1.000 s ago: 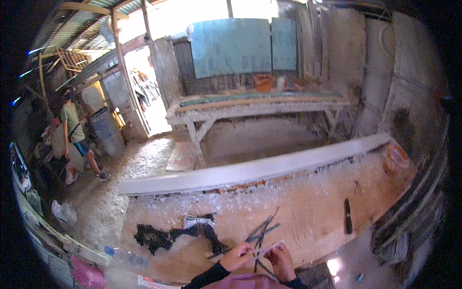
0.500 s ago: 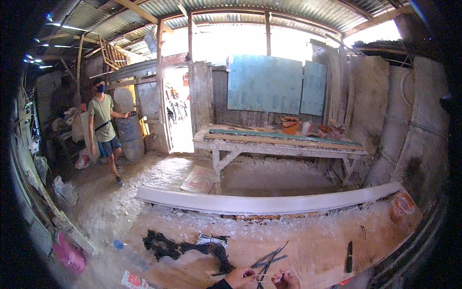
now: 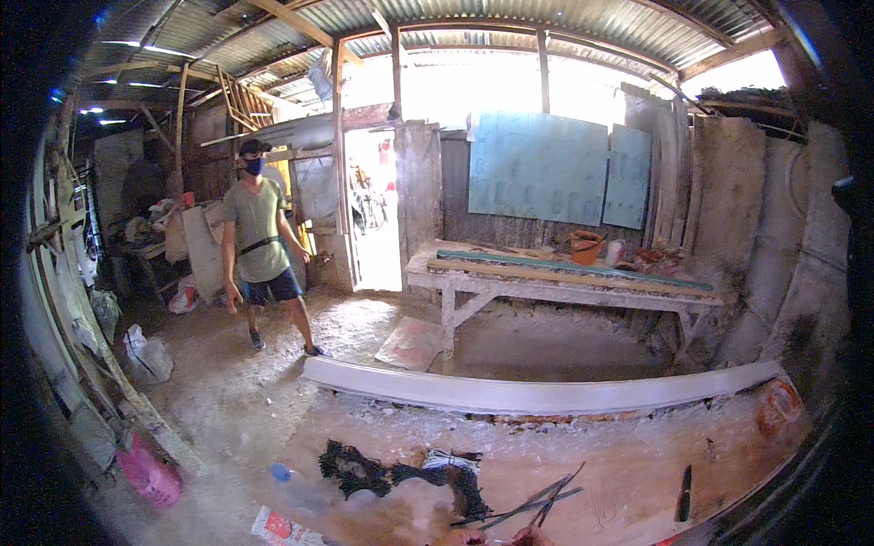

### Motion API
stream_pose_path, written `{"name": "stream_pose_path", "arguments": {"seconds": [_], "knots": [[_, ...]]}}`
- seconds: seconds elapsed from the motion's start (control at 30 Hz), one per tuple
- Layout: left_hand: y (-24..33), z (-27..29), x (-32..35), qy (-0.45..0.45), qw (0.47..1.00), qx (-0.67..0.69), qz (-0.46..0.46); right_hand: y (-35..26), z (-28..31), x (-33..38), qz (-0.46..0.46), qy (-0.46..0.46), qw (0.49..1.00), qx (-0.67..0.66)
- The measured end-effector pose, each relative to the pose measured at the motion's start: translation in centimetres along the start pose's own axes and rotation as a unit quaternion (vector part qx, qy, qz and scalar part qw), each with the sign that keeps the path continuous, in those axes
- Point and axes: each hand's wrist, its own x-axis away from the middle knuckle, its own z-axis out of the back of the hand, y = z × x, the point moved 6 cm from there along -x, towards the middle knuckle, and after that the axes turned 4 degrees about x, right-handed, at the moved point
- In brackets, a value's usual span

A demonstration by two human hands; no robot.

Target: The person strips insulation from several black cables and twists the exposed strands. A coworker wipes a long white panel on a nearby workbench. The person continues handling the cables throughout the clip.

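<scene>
Only the knuckles of my left hand (image 3: 472, 539) and my right hand (image 3: 530, 537) show at the lower edge, close together over the board. Their fingers look curled in, and what they hold is cut off by the edge. Just beyond them several dark thin strips (image 3: 537, 506) lie crossed on the wooden work board (image 3: 601, 464). Left of the strips is a tangle of black cords (image 3: 357, 469) that runs on into a second black bundle (image 3: 469, 491). A bundle of white cord (image 3: 452, 460) lies on top of it. A dark-handled tool (image 3: 684, 493) rests to the right.
A long white moulding (image 3: 546, 391) runs along the board's far edge. A reddish container (image 3: 779, 403) sits at the right end. Beyond stands a table (image 3: 583, 288) with an orange bucket (image 3: 585, 247). At left are a masked person (image 3: 262, 232) and a pink bag (image 3: 148, 473).
The view has shifted, so the board sits further right and lower, and my hands are nearly out of frame. A pale strand showed between them before. The person at left has walked closer.
</scene>
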Motion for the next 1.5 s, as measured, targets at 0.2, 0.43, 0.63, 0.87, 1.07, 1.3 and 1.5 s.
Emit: {"name": "stream_pose_path", "arguments": {"seconds": [0.2, 0.43, 0.63, 0.87, 1.07, 1.3, 1.5], "knots": [[1.2, 2.6, 4.3, 0.029, 0.989, 0.147, -0.006, -0.7, -2.2, -0.3, 0.119, 0.129, 0.937, 0.303], [-1.2, 7.5, 11.7, 0.158, 0.979, 0.075, 0.107, -0.8, -7.4, -0.5, 0.111, -0.002, 0.957, 0.267], [-6.4, 11.6, 21.5, 0.47, 0.842, 0.226, 0.141, -2.7, -15.9, 1.5, -0.016, -0.27, 0.959, -0.087], [-12.7, 9.7, 26.7, 0.552, 0.754, 0.333, 0.125, -2.8, -22.0, 5.0, -0.245, -0.532, 0.796, -0.155], [-9.9, 10.0, 24.2, 0.497, 0.864, 0.058, 0.051, -4.3, -22.6, 2.9, -0.129, -0.567, 0.805, -0.118], [-7.9, 7.5, 19.8, 0.301, 0.846, 0.427, 0.111, -2.6, -20.3, -0.6, -0.16, -0.379, 0.901, -0.135], [-5.8, 3.7, 16.6, 0.085, 0.866, 0.488, 0.063, -2.1, -14.5, -2.0, 0.152, -0.109, 0.943, 0.275]]}}
